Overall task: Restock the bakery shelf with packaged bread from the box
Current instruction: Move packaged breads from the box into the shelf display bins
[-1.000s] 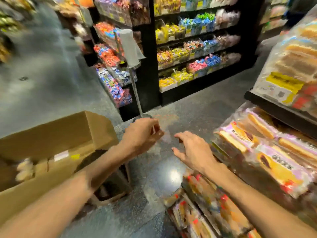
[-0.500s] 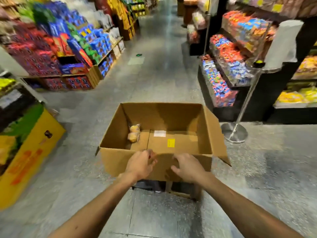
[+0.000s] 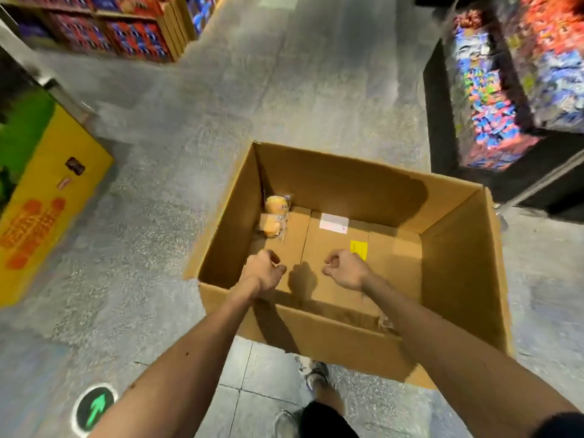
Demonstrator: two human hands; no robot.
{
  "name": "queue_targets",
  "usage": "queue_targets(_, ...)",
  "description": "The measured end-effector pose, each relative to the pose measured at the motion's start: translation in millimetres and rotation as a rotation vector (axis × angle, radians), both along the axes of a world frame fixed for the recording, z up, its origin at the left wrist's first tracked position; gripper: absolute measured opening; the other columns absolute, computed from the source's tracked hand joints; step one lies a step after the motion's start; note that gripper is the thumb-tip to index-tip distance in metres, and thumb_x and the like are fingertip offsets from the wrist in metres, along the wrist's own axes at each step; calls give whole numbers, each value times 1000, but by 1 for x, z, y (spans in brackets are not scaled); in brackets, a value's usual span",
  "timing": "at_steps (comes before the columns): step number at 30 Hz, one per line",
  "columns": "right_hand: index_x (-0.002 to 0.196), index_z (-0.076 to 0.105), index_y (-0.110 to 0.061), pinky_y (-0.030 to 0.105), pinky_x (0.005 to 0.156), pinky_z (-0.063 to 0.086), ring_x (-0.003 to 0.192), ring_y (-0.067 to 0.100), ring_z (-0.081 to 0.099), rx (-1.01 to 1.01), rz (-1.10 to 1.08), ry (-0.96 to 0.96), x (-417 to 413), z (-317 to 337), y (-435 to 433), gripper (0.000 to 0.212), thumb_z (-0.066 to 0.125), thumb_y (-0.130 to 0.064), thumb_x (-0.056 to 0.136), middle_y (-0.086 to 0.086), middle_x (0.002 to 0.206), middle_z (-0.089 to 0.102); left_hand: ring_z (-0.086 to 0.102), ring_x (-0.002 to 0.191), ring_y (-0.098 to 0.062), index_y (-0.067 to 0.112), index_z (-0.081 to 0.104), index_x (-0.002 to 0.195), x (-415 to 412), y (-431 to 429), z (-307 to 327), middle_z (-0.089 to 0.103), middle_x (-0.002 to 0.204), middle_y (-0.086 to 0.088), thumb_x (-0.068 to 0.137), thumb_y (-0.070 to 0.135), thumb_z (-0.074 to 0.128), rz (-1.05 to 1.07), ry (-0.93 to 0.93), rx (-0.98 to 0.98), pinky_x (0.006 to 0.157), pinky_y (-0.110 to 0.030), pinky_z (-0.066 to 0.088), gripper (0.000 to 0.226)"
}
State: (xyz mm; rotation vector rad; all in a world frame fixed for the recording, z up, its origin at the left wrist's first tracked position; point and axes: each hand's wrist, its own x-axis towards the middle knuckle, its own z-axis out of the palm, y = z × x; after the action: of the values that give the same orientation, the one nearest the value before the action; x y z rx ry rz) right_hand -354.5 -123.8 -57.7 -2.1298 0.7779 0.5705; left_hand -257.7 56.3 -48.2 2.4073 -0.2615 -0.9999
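Golden-yellow packaged bread, 2 small clear-wrapped buns (image 3: pixel 274 214), lies in the far left corner of the box (image 3: pixel 458 279), one bun just beside the other, against the left wall. This brown cardboard box stands open on the floor, its bottom otherwise bare apart from a white label (image 3: pixel 334 222) and a yellow sticker (image 3: pixel 359 249).

Both bare forearms reach over the near wall. The left hand (image 3: pixel 262 270) hangs above the box bottom, near the buns but not touching them, its fingers curled in with nothing between them. The right hand (image 3: pixel 346 268) hovers just beside the yellow sticker, fingers likewise curled and holding nothing. The 2 hands are apart, each casting a shadow on the cardboard.

Around the box is a grey speckled floor (image 3: pixel 189 105). A yellow and green display carton (image 3: pixel 53 184) sits to the left, a round green arrow sticker (image 3: pixel 94 406) is on the floor near the left elbow, and blurred shelves of colourful packets (image 3: pixel 505 90) stand to the right.
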Motion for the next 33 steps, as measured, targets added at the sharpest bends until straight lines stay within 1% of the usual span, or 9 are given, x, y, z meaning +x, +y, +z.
queue_targets(4,118,55,-9,38,89,51,103,25,58,182,-190,60,104,-60,-28,34,69,-25,92,8,114,59,64,104,-29,10,64,117,76,-17,-62,67,114,-10,93,28,67,238,210,-9,88,-36,54,31)
queue_targets(8,133,41,-13,23,73,42,87,19,52,354,-361,74,193,-130,-48,57,73,-26,87,12,126,58,60,75,-26,10,66,110,138,-38,-128,66,92,-11,87,24,70,518,276,-52,59,-33,56,27)
queue_targets(14,144,37,-9,43,107,44,126,26,52,342,-506,5,267,-206,-48,93,84,-46,73,6,139,53,55,101,-23,21,37,138,183,-72,-196,47,104,4,90,36,71,678,426,-115,93,-49,54,61)
queue_targets(16,128,52,-9,41,99,49,115,26,59,318,-513,-5,280,-225,-42,87,86,-55,62,4,122,62,60,83,-21,23,52,105,186,-80,-214,56,89,2,88,43,71,699,435,-102,92,-46,54,32)
queue_targets(19,111,66,-16,39,91,53,103,25,65,279,-471,-70,287,-252,-38,73,85,-58,54,0,105,68,71,94,-31,25,63,86,187,-92,-236,72,92,-7,56,73,77,734,392,-69,88,-48,57,59)
queue_targets(21,91,63,-20,42,91,51,95,23,63,254,-423,-124,285,-260,-41,35,84,-40,72,0,96,65,64,114,-31,24,59,119,185,-100,-245,66,122,-8,62,68,78,710,354,-88,87,-40,56,74)
queue_targets(23,73,51,-22,40,81,52,79,19,56,242,-389,-134,276,-263,-56,33,80,-35,81,0,81,59,56,123,-28,13,42,143,180,-102,-254,53,138,-8,80,40,80,664,352,-61,87,-30,50,78)
queue_targets(27,67,50,-18,29,64,38,65,11,47,278,-339,-75,203,-248,-109,36,78,-35,84,0,68,52,52,120,-31,19,41,137,169,-95,-256,39,140,-12,67,53,86,313,161,180,102,-35,46,90)
queue_targets(33,84,71,-26,37,86,50,95,16,61,204,149,619,39,-215,-174,27,78,-51,77,-4,96,69,33,121,-22,26,35,142,120,-111,-242,41,131,-6,54,67,81,-257,403,204,97,-23,24,107)
